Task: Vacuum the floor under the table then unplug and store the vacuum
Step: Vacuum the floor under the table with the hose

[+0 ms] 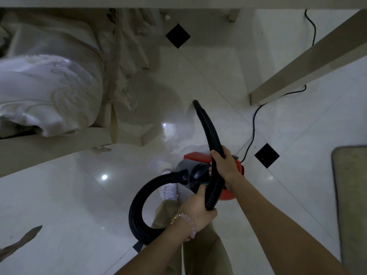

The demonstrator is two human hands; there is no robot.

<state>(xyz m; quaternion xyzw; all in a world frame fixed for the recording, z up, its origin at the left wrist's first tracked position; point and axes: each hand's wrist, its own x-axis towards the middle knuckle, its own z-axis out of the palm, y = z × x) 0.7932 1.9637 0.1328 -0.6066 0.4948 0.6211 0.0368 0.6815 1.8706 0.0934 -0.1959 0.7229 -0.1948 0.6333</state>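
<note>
Vacuum hose (208, 132) is curving fwd, nozzle tip near the tile under the table; red canister (228, 171) is sitting just behind. Right hand (226, 165) is wrapping the hose up high, left hand (198, 209) gripping it lower. Best keeping the tip low w/ slow passes, staying off the black cord (254, 124) & table leg (297, 70).

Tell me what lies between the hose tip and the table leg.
In the head view, only bare white tile lies between the hose tip and the table leg; the power cord runs just nearer the person.

Bare forearms, a pink bead bracelet (189, 225) (one gold bead), khaki trousers (200, 253), white sneaker (168, 190).
</note>
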